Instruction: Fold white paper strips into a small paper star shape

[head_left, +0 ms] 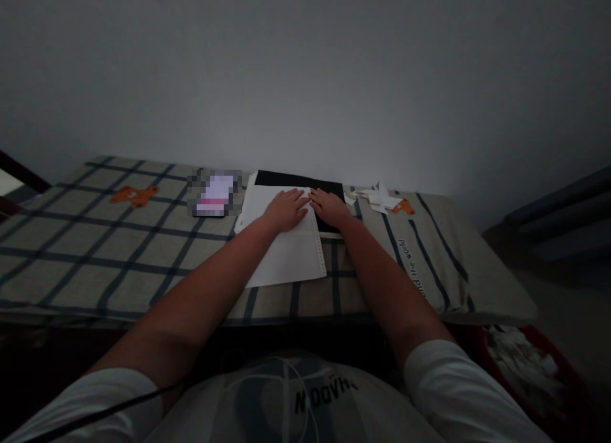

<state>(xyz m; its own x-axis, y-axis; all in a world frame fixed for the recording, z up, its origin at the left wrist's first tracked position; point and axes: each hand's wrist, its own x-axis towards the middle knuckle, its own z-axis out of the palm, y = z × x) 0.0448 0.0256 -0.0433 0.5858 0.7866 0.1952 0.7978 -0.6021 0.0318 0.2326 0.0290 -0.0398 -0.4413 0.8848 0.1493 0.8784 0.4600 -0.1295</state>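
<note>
A white sheet of paper [289,255] with a punched right edge lies on a checked cloth [95,252] over the table. My left hand [285,209] rests flat on the sheet's far part, fingers stretched out. My right hand [329,206] lies flat beside it at the sheet's far right corner, partly over a black sheet [296,179] that lies under and behind the white one. The fingertips of both hands nearly touch. Neither hand holds anything.
A phone [214,193] with a lit screen lies left of the papers. Small white paper scraps [377,198] sit to the right near the wall. A red bin [529,360] with paper bits stands on the floor at lower right. The wall rises right behind the table.
</note>
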